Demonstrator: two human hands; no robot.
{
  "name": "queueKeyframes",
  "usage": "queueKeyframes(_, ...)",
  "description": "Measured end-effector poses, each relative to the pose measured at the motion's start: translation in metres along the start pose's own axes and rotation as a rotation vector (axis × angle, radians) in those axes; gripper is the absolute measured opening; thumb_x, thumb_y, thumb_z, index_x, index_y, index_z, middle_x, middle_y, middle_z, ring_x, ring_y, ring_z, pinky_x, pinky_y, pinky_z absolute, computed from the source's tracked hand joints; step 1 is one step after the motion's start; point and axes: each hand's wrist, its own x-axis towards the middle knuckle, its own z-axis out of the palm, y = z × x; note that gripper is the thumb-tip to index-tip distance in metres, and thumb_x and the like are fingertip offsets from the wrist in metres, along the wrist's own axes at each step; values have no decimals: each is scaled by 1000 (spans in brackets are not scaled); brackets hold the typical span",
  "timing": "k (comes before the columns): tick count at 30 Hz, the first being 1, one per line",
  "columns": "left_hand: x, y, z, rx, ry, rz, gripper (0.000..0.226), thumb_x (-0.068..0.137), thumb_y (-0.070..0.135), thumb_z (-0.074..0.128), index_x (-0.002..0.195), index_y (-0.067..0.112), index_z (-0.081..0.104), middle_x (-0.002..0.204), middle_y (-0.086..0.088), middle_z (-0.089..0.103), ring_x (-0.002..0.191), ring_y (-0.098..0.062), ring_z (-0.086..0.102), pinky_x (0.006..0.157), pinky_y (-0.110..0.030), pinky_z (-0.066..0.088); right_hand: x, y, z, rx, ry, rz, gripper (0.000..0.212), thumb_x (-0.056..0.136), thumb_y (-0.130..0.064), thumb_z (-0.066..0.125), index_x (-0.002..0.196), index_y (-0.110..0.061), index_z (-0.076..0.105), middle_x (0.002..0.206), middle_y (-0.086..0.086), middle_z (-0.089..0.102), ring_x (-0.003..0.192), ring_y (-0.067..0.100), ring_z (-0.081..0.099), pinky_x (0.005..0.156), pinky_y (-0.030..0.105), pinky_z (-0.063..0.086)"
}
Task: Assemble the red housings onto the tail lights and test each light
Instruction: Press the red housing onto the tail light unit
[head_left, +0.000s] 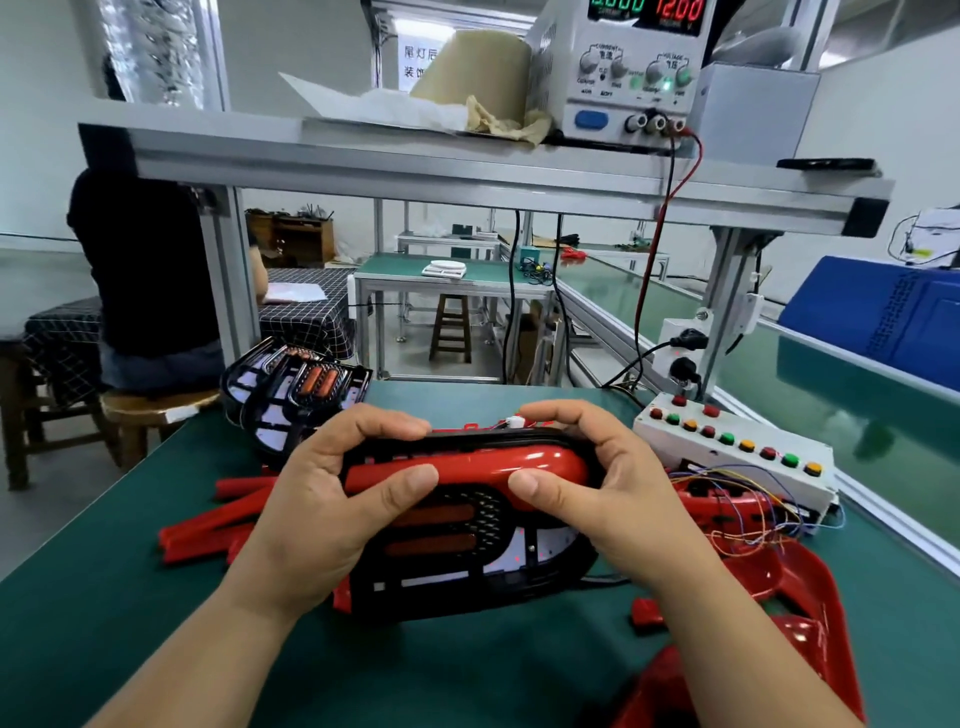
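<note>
Tail light (457, 571) is held tilted over the middle of the green counter (104, 597), red housing (467, 466) along its far edge. Left hand (332, 504) and right hand (597, 499) clamp its ends, thumbs pressing the housing. Button box (737, 452) stands right.

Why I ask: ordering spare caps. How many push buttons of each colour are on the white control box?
Red push buttons: 5
Green push buttons: 3
Yellow push buttons: 3
Total on the white control box: 11
</note>
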Motion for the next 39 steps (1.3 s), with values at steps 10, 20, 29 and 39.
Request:
queueKeyframes(10, -2, 2, 13, 11, 67, 59, 39, 56, 65, 82, 66, 29, 70, 104, 2, 73, 94, -11, 70, 81, -25, 57, 1, 5, 1, 170, -25, -52, 26, 69, -10, 77, 93, -20, 72, 104, 15, 70, 92, 16, 68, 79, 27, 55)
queueKeyframes(20, -1, 0, 6, 51, 95, 9, 17, 64, 47, 77, 69, 32, 70, 104, 3, 74, 97, -12, 69, 94, -47, 51, 3, 8, -9, 249, -87, 174, 52, 74, -14, 80, 121, -11, 59, 118, 17, 65, 102, 23, 65, 90, 33, 55)
queueKeyframes(29, -2, -1, 5, 41, 51, 27, 23, 66, 39, 76, 87, 34, 68, 105, -1, 73, 98, -19, 70, 86, -40, 59, 5, 13, -2, 431, -40, 259, 51, 70, -11, 69, 116, 8, 58, 110, 20, 65, 95, 30, 61, 97, 44, 48)
queueKeyframes(39, 1, 1, 9, -29, 132, -23, 17, 68, 36, 83, 78, 29, 71, 102, -5, 75, 97, -27, 71, 92, -55, 53, 5, 16, 2, 370, -16, 196, 43, 75, -18, 68, 112, 3, 60, 104, 18, 66, 91, 25, 63, 88, 35, 54)
